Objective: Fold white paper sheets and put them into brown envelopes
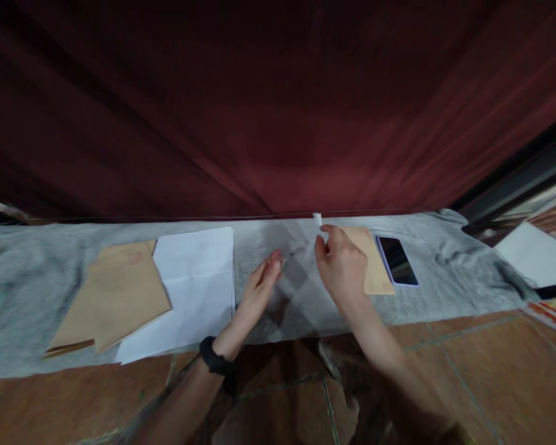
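My right hand (343, 262) is raised over the cloth, thumb and fingers pinched on a small white strip (317, 219) that sticks up past the fingertips. Facing it, my left hand (262, 281) is held with fingers and thumb pressed together. Whether something thin lies in that left grip I cannot make out. A tan envelope (377, 275) lies just beyond the right hand, partly covered by it. Left of my left hand are white paper sheets (199, 290) with a fold line across them. Several brown envelopes (125, 290) overlap these sheets.
A grey cloth (463, 266) is spread under everything, with a dark red curtain (278, 123) hanging behind it. A phone (398, 261) rests right of the tan envelope. At far right stand a white panel (537, 253) and a colourful printed item (553, 315). Brown floor tiles (514, 383) lie in front.
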The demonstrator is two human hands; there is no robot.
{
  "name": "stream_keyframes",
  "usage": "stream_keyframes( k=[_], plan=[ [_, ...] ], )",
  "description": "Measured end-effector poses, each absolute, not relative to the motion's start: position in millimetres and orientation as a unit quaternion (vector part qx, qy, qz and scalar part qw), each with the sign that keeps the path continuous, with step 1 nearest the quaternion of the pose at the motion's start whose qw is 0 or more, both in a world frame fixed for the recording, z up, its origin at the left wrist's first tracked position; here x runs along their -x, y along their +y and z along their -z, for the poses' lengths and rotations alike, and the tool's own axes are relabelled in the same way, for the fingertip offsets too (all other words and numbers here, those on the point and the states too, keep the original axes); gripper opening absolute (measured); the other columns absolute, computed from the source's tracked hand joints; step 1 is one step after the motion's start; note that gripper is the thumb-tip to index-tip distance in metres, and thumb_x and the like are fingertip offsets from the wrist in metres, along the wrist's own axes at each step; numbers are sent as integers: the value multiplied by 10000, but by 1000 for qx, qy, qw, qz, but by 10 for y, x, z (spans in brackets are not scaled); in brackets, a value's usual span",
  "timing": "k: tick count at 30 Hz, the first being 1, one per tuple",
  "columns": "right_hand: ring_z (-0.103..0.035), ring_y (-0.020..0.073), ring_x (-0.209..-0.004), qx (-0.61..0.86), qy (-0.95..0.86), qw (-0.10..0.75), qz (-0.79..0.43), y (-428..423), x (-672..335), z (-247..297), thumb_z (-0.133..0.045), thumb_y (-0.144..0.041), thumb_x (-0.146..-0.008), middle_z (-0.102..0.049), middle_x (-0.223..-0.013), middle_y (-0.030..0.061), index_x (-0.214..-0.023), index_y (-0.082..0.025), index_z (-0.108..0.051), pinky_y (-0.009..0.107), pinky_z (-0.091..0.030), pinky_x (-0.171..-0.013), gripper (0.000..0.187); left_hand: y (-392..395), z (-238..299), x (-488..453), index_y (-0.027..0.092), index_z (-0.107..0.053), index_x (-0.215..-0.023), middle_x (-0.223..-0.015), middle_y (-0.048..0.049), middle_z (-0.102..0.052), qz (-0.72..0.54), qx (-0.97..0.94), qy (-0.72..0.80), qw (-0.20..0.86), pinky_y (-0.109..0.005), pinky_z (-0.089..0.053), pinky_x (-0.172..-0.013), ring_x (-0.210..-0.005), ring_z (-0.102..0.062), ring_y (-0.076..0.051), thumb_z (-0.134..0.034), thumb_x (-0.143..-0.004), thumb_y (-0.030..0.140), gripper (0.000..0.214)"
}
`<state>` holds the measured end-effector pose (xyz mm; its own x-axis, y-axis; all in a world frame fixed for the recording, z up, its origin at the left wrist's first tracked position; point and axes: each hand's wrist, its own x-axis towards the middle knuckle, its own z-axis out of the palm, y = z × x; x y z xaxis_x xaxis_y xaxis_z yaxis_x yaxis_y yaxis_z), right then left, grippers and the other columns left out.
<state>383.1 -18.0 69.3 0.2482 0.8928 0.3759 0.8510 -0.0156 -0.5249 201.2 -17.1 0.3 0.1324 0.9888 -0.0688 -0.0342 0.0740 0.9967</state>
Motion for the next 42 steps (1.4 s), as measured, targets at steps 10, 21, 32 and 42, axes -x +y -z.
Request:
stream_keyframes(
  k=[10, 21, 32, 42],
  plan=[
    [-699, 235, -904, 611, -766, 134, -148, -441, -3051, -62, -499, -344, -1009, -732, -1047, 88, -1140, -223, -666, 338, -523, -811, 244, -83, 151, -1972, 166, -635, -738, -676, 30, -675, -497, -201, 521, 665, -205, -470, -561, -606, -613, -102, -814, -642, 227, 213],
    [-663, 255, -918, 690, -590, 324, -266, 103, -3960, 341, -535, -329, -923, -725, -984, 99, -1296, -147, -619, 383, -538, -841, 424, 44, 188, -1727, 152, -715, -931, -831, -61, -759, -416, -284, 529, 683, -286, -529, -650, -725, -691, -197, -759, -633, 202, 305],
    [-698, 161, -780, 706, -620, 184, -289, 52, -4165, 349, -624, -212, -857, -750, -851, 15, -967, -190, -706, 214, -455, -650, 139, 280, 516, -1788, 181, -620, -1129, -591, 78, -566, -342, -575, 624, 403, -244, -344, -543, -526, -514, -131, -660, -756, 225, 378],
    [-723, 222, -935, 744, -640, 100, -162, -26, -4065, 275, -561, -221, -953, -766, -1003, 71, -1149, -202, -678, 291, -510, -804, 229, 211, 409, -1835, 208, -566, -1362, -738, 18, -650, -193, -648, 679, 287, -278, -388, -633, -692, -623, -181, -645, -877, 237, 492]
  ],
)
